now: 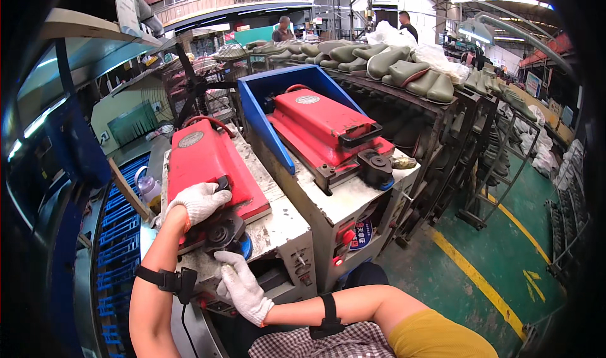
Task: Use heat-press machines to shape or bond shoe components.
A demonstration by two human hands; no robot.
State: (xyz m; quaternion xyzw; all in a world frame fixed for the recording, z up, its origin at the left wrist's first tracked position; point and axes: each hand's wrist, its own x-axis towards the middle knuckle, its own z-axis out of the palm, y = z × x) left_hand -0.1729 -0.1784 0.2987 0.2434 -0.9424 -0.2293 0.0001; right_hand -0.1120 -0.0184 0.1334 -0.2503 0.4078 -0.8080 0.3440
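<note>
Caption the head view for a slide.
Gloved left hand on a red machine cover, gloved right hand near its front; a second red cover alongside, olive shoe forms piled beyond.

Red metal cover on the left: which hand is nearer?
Left: the white-gloved left hand is on the red metal cover; the white-gloved right hand is apart, in front.

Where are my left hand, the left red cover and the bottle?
Left hand (198, 204): head view, on its gloved back.
Left red cover (211, 159): head view, on its top face.
Bottle (149, 189): head view, on its side.
</note>
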